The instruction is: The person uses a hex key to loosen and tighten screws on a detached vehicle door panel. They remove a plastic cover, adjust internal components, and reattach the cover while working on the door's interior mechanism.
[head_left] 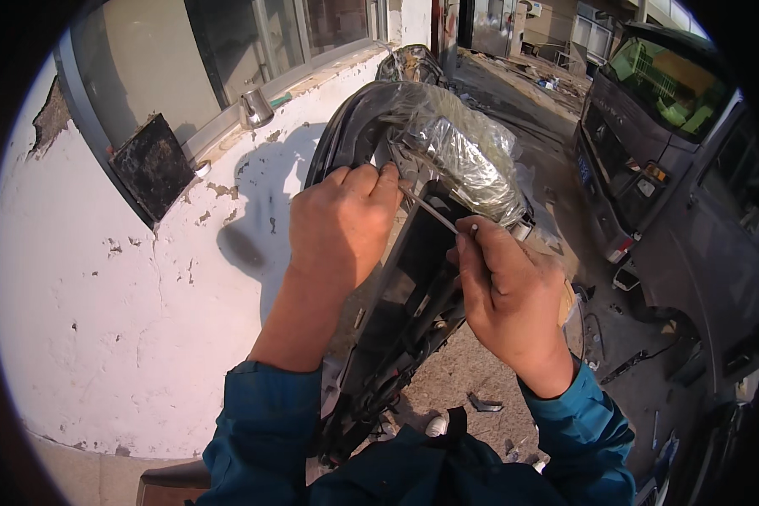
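In front of me stands a long black car part (396, 304) with a curved upper end, over which crumpled clear plastic wrap (464, 160) lies. My left hand (346, 219) is closed, its fingertips at the part's upper inner edge beside one end of a thin metal rod (430, 207); what exactly it grips is hidden under the fingers. My right hand (506, 304) is closed on the other end of the rod, pinching it between thumb and fingers, lower and to the right.
A peeling white wall (126, 320) with a window, a black panel (152, 169) and a metal cup (255, 108) runs along the left. A dark van (683, 236) stands at the right. Scattered debris (485, 403) lies on the ground below.
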The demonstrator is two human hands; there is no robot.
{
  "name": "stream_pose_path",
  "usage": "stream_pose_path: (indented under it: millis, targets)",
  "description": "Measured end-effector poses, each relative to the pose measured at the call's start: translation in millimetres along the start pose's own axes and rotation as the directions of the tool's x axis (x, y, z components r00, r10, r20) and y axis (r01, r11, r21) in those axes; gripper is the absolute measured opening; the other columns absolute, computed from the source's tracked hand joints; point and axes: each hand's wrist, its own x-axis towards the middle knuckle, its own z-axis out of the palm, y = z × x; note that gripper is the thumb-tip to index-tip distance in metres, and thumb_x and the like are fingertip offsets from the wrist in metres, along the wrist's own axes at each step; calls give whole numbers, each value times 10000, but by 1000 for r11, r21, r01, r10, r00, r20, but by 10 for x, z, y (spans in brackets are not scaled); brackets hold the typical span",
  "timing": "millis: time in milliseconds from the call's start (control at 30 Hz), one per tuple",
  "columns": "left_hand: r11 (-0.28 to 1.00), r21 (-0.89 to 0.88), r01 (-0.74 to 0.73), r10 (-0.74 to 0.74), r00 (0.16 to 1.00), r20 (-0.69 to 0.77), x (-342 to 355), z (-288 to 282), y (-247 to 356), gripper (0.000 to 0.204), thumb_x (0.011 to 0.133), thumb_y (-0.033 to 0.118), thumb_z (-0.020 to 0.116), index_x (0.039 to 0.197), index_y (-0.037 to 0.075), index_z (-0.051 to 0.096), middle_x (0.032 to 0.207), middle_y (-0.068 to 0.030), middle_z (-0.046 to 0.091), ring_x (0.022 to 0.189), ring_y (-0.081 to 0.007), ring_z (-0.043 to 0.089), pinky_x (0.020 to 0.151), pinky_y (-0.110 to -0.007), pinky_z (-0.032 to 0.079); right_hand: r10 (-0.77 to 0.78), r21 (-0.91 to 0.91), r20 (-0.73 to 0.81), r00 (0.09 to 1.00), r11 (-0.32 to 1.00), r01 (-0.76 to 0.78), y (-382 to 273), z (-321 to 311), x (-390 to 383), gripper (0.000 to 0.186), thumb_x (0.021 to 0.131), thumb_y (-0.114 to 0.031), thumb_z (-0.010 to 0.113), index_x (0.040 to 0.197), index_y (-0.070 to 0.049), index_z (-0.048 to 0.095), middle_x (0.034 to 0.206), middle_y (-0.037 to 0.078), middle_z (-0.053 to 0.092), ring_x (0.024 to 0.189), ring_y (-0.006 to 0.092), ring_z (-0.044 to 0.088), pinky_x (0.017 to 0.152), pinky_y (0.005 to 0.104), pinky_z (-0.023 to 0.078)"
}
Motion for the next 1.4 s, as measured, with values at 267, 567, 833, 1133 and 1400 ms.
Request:
stream_pose_path:
  millis: [267,567,833,1133,1400]
  targets:
    - [1000,23,-12,10,999,50,13,-1,-39,230,898,180,802,1115,116,840,863,-16,706,813,-213,741,636,-376,605,-334,-210,33,942,919,333,300,-104,40,424,993,-63,802,1403,2,716,960,171,765,684,287,748,654,349,601]
    - [999,38,3,-4,999,32,32,-6,-21,197,920,200,827,1101,124,844,850,-17,707,799,-215,739,620,-376,591,482,731,626,614,-86,-677,109,-80,54,443,1121,-334,682,1155,107,698,916,181,773,615,196,730,637,406,714]
    - [998,56,18,-20,999,33,1,61,-29,210,894,150,738,1089,125,812,895,-13,728,855,-203,764,653,-365,623,185,132,301,935,963,-233,68,-137,103,198,1054,-39,700,1220,64,728,851,123,761,680,199,745,625,383,644]
    - [995,97,7,-5,1000,-14,4,56,-66,31,873,115,739,898,124,724,877,-18,726,850,-221,773,621,-390,609,-232,-204,129,964,945,255,339,-148,84,292,1024,-170,802,1249,7,748,956,158,784,769,219,786,684,366,642]
    - [992,126,-4,6,1000,-19,3,111,-70,103,854,106,740,947,138,771,875,-37,749,803,-237,785,637,-370,614,500,683,504,704,268,-680,156,-6,52,543,1133,-457,619,1122,71,749,855,123,760,598,142,706,580,364,700]
